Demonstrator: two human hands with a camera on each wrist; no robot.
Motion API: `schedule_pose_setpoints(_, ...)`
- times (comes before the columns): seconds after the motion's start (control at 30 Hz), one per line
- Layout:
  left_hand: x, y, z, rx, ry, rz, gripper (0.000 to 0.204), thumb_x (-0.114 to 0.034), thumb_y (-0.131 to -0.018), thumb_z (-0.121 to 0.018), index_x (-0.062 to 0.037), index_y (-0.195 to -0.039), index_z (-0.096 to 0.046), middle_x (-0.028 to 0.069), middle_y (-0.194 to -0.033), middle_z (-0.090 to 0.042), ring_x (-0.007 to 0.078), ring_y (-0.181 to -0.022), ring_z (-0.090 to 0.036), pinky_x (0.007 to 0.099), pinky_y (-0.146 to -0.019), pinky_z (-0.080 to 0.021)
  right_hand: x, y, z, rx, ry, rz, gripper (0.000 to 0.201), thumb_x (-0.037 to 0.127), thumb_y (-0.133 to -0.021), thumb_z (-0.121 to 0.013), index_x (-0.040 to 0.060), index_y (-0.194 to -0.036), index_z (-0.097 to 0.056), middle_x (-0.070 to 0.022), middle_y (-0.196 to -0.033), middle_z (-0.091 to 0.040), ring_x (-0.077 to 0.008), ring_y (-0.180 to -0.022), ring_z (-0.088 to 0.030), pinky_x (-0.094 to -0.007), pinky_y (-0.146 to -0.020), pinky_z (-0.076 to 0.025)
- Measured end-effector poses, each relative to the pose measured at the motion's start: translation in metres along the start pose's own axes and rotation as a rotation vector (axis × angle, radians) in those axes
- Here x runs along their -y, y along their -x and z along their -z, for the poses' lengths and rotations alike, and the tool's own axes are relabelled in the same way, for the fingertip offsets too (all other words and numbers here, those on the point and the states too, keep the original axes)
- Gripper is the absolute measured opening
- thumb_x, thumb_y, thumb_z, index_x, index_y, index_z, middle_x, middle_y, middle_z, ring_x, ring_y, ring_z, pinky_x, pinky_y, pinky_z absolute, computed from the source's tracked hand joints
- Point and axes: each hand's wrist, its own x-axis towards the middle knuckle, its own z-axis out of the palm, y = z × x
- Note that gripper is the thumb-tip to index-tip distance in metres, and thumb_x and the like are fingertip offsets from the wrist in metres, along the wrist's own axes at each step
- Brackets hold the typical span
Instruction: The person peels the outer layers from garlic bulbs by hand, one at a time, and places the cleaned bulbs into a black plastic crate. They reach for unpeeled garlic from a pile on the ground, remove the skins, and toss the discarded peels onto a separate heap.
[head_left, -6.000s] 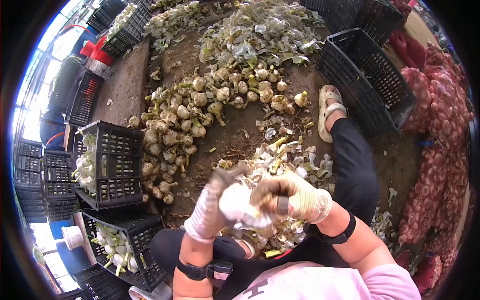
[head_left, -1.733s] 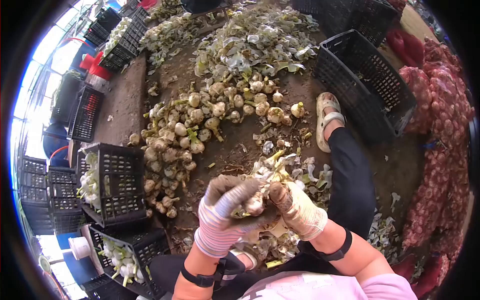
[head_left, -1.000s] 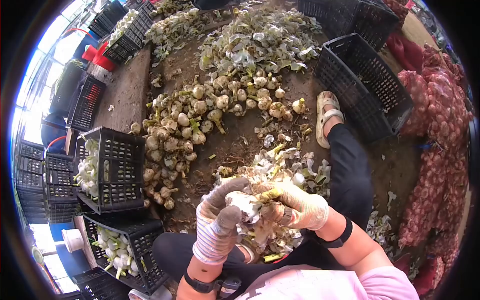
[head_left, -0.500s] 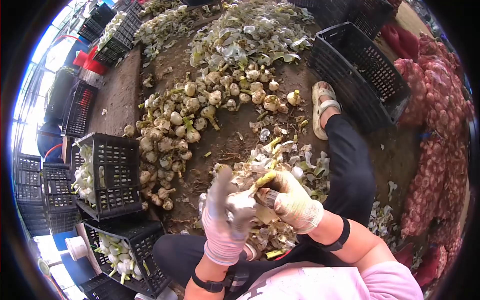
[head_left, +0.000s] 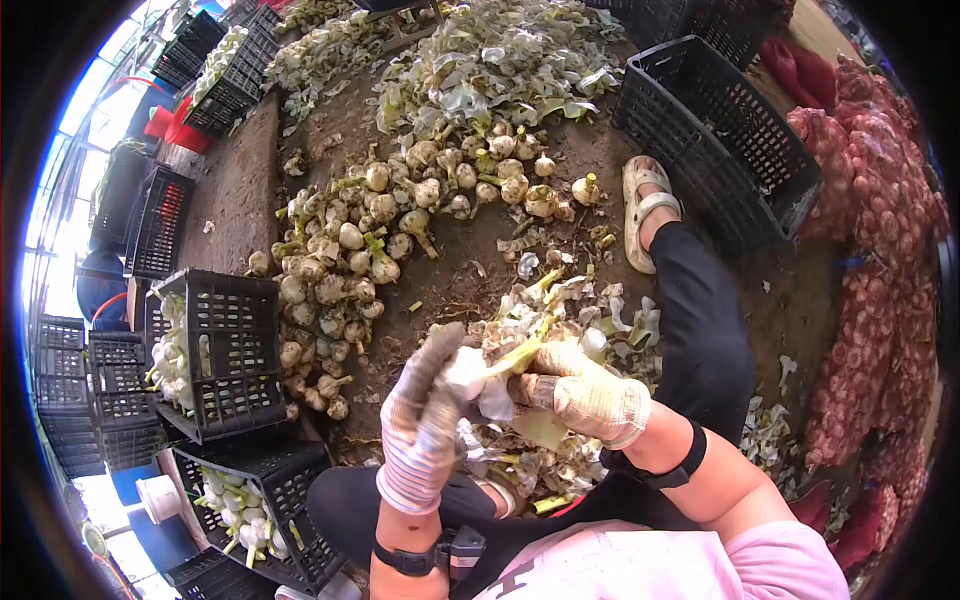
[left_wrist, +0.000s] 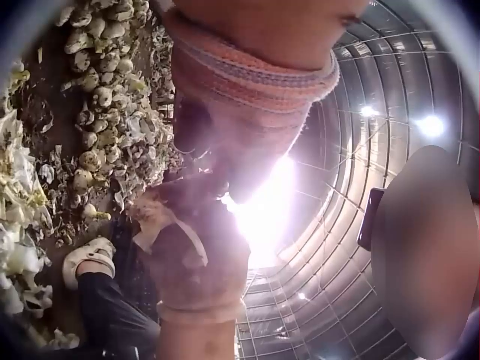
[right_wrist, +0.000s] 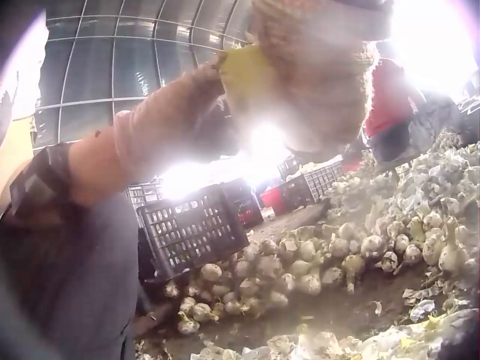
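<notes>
In the head view my gloved left hand (head_left: 420, 420) holds a white garlic bulb (head_left: 465, 372), its fingers curled round the side of it. A yellow-green stalk (head_left: 522, 352) runs from the bulb toward my right hand (head_left: 590, 395), whose thumb and fingers pinch at the stalk and a loose flap of skin (head_left: 540, 428). A dark band (head_left: 540, 390) circles the right thumb. The left wrist view shows the striped left glove (left_wrist: 247, 97) above the right hand (left_wrist: 199, 255), with the bulb hidden. Blurred in the right wrist view, the stalk (right_wrist: 247, 71) lies between both hands.
Unpeeled garlic bulbs (head_left: 335, 260) are heaped on the soil ahead and left. Peeled skins (head_left: 500, 70) pile up behind them, with more scraps (head_left: 600, 310) below the hands. Crates of garlic (head_left: 235, 350) stand left, a black crate (head_left: 720, 140) right, beside red net sacks (head_left: 870, 250).
The brown, dirty bulb held earlier now looks white, with outer skin pulled off. Over the last half second the left fingers have closed round it, and the stalk has tipped down toward the right hand.
</notes>
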Motion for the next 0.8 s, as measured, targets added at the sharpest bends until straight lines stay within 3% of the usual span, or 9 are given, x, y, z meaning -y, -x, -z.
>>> schedule_pose_setpoints(0.07, -0.003, -0.003, 0.003, -0.015, 0.157, 0.131, 0.047, -0.012, -0.079, -0.072, -0.0018, -0.122, -0.055, 0.0058, -0.105, -0.056, 0.0130, -0.094, -0.056, 0.0250, -0.083, -0.046, 0.011, 0.004, -0.003, 0.042, -0.001, -0.109, 0.041, 0.019, -0.088, -0.055, 0.0022, -0.125, -0.048, -0.0031, -0.106, -0.057, -0.0113, -0.093, -0.053, -0.0263, -0.078, -0.045)
schedule_pose_setpoints(0.17, 0.009, -0.006, 0.016, 0.115, -0.392, -0.158, 0.064, -0.024, -0.076, -0.078, -0.0021, -0.129, -0.049, 0.0064, -0.107, -0.060, 0.0171, -0.089, -0.061, 0.0281, -0.086, -0.049, 0.007, 0.004, 0.000, 0.027, -0.006, -0.081, 0.038, 0.018, -0.087, -0.056, 0.0021, -0.122, -0.051, -0.0030, -0.103, -0.058, -0.0116, -0.090, -0.054, -0.0266, -0.076, -0.045)
schedule_pose_setpoints(0.23, 0.003, -0.001, 0.009, 0.065, 0.069, 0.131, 0.068, -0.023, -0.073, -0.079, -0.0043, -0.130, -0.048, 0.0076, -0.109, -0.060, 0.0183, -0.089, -0.062, 0.0308, -0.085, -0.051, 0.006, 0.002, 0.005, 0.014, -0.022, -0.074, 0.033, 0.015, -0.087, -0.055, 0.0019, -0.117, -0.055, -0.0037, -0.101, -0.059, -0.0121, -0.090, -0.055, -0.0263, -0.077, -0.046)
schedule_pose_setpoints(0.43, 0.000, 0.004, 0.021, 0.331, 0.648, 0.084, 0.071, -0.015, -0.070, -0.079, 0.0029, -0.130, -0.046, 0.0169, -0.109, -0.062, 0.0200, -0.078, -0.066, 0.0277, -0.064, -0.055, 0.017, 0.005, 0.003, -0.113, -0.567, 0.081, 0.033, 0.013, -0.083, -0.062, -0.0006, -0.112, -0.054, -0.0088, -0.095, -0.062, -0.0185, -0.084, -0.061, -0.0320, -0.074, -0.053)
schedule_pose_setpoints(0.5, -0.003, 0.004, 0.013, 0.209, 0.658, 0.076, 0.067, -0.015, -0.070, -0.080, 0.0020, -0.127, -0.048, 0.0161, -0.105, -0.064, 0.0193, -0.080, -0.065, 0.0286, -0.065, -0.055, 0.023, -0.001, 0.002, -0.272, -0.250, -0.070, 0.042, 0.013, -0.085, -0.061, 0.0001, -0.122, -0.048, -0.0071, -0.096, -0.060, -0.0158, -0.083, -0.060, -0.0311, -0.075, -0.054)
schedule_pose_setpoints(0.63, 0.002, 0.002, 0.015, 0.191, 0.590, -0.029, 0.072, -0.006, -0.070, -0.078, -0.0021, -0.133, -0.044, 0.0171, -0.119, -0.057, 0.0222, -0.093, -0.063, 0.0246, -0.069, -0.055, -0.003, -0.005, 0.011, -0.069, 0.593, 0.034, 0.070, 0.008, -0.079, -0.059, 0.0082, -0.142, -0.028, -0.0078, -0.105, -0.055, -0.0126, -0.096, -0.053, -0.0284, -0.082, -0.046)
schedule_pose_setpoints(0.7, -0.002, 0.007, 0.017, 0.005, 0.397, 0.031, 0.073, -0.001, -0.068, -0.078, -0.0044, -0.133, -0.045, 0.0158, -0.121, -0.057, 0.0223, -0.102, -0.061, 0.0264, -0.076, -0.055, 0.002, -0.004, 0.002, -0.038, 0.159, 0.190, 0.083, 0.009, -0.076, -0.069, 0.0131, -0.145, -0.024, -0.0078, -0.111, -0.053, -0.0125, -0.094, -0.053, -0.0272, -0.081, -0.045)
schedule_pose_setpoints(0.73, -0.005, 0.006, 0.011, -0.018, 0.341, 0.025, 0.068, -0.011, -0.072, -0.078, -0.0027, -0.132, -0.046, 0.0111, -0.101, -0.066, 0.0156, -0.074, -0.063, 0.0264, -0.067, -0.053, 0.000, -0.003, 0.000, 0.034, -0.162, 0.204, 0.080, 0.015, -0.076, -0.074, 0.0108, -0.142, -0.030, -0.0076, -0.117, -0.052, -0.0130, -0.094, -0.055, -0.0273, -0.079, -0.047)
schedule_pose_setpoints(0.8, -0.004, 0.008, 0.009, 0.045, 0.305, 0.063, 0.068, -0.010, -0.075, -0.076, -0.0031, -0.134, -0.043, 0.0096, -0.103, -0.065, 0.0151, -0.079, -0.062, 0.0268, -0.072, -0.052, 0.015, -0.005, -0.012, 0.011, -0.197, 0.165, 0.076, 0.017, -0.077, -0.075, 0.0094, -0.140, -0.034, -0.0066, -0.115, -0.053, -0.0119, -0.091, -0.055, -0.0266, -0.076, -0.047)
